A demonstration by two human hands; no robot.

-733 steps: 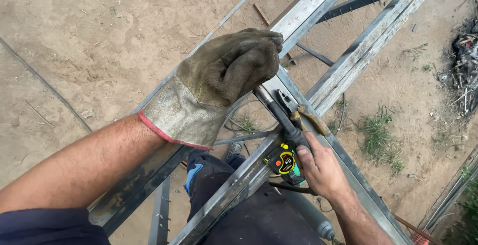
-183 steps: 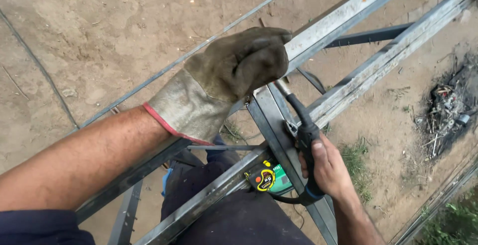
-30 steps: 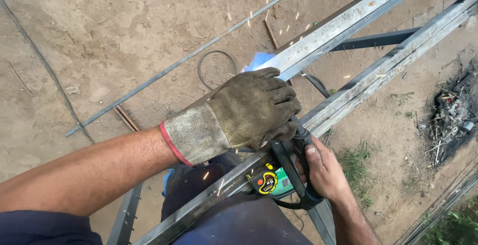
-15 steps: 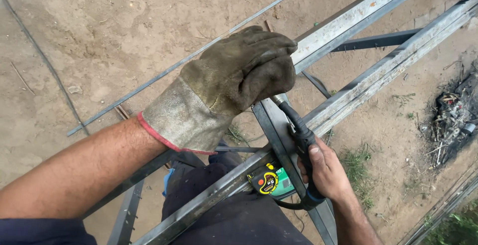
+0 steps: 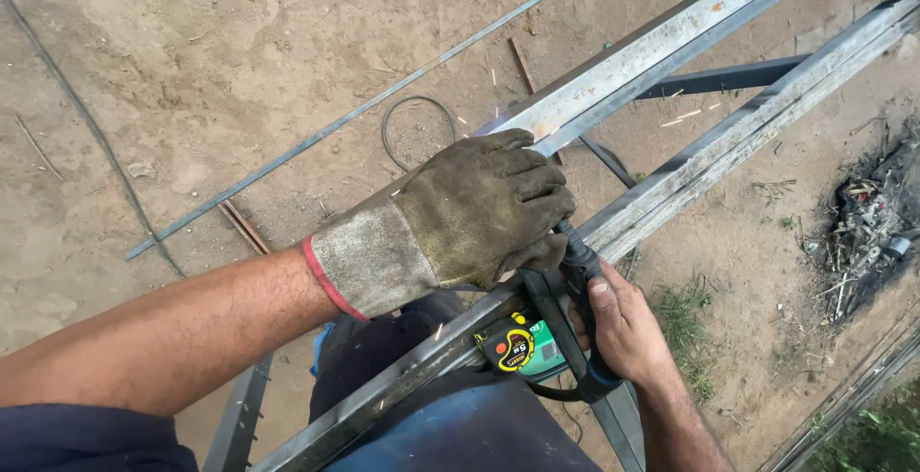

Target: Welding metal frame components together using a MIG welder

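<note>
1. The left hand (image 5: 470, 208) wears a thick glove and curls over the metal bar (image 5: 661, 46).
2. The right hand (image 5: 623, 328) grips the black welding handle (image 5: 575, 271), just under the glove.
3. Sparks fly beside the gloved fingers.

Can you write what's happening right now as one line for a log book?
left hand: gloved, shielding over the weld spot | right hand: bare, grips welding holder | sparks by steel frame | tape measure on lap

Weld spot hidden behind gloved left hand (image 5: 470, 208)
</note>
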